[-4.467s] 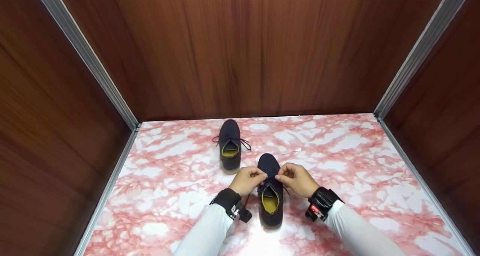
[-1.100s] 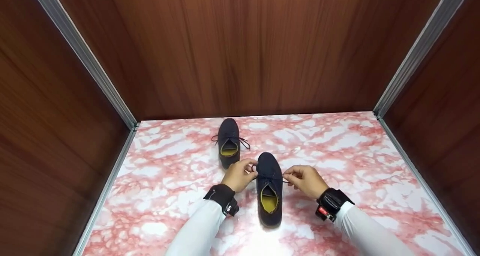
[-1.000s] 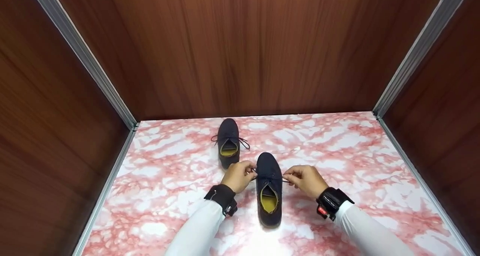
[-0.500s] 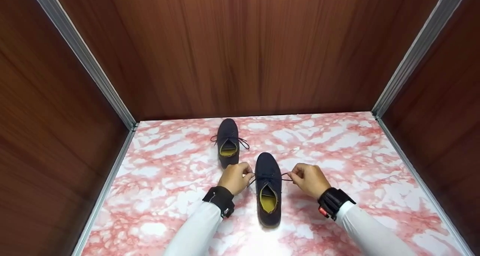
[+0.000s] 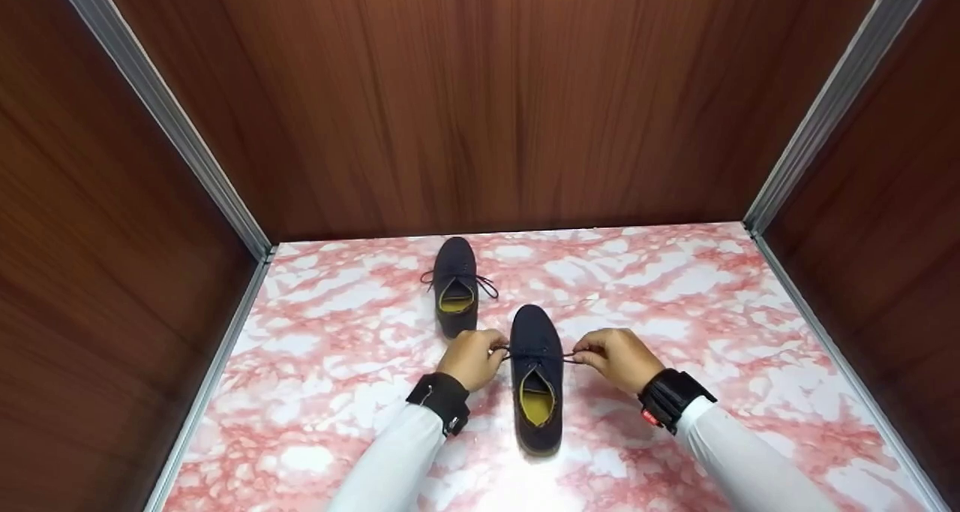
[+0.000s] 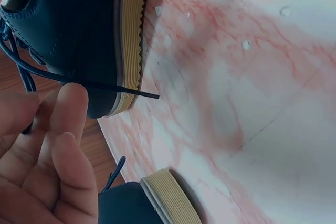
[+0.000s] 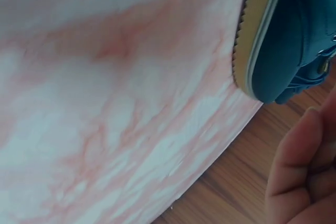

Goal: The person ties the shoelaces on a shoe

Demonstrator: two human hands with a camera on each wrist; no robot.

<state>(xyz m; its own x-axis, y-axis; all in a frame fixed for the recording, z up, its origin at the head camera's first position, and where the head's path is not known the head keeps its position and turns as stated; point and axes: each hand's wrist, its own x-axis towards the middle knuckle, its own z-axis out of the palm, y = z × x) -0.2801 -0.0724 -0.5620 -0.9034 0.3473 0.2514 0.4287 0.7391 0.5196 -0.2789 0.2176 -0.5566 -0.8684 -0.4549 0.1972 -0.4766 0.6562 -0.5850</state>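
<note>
A dark navy lace-up shoe [image 5: 533, 330] with a yellow lining stands upright, toe pointing away, between my two hands. At its left side my left hand [image 5: 470, 358] pinches a strand of the dark shoelace [image 6: 44, 73] between thumb and fingers. A loose lace end hangs past those fingers in the left wrist view. On the opposite side my right hand [image 5: 619, 358] pinches the lace too, which stretches out sideways from the knot. In the right wrist view that hand [image 7: 302, 182] is partly cut off, and its grip on the lace is out of frame.
The matching shoe [image 5: 454, 255], laces tied in a bow, stands farther back to the left, just beyond my left hand. Pink-and-white marbled surface [image 5: 337, 422] lies underneath. Brown wood-grain panels [image 5: 480, 106] with grey metal edging rise at the back and both sides.
Earlier my hands were close together over the lacing. They have since moved apart to either side of the shoe, drawing the lace out. Within the last second they shift only slightly farther outward.
</note>
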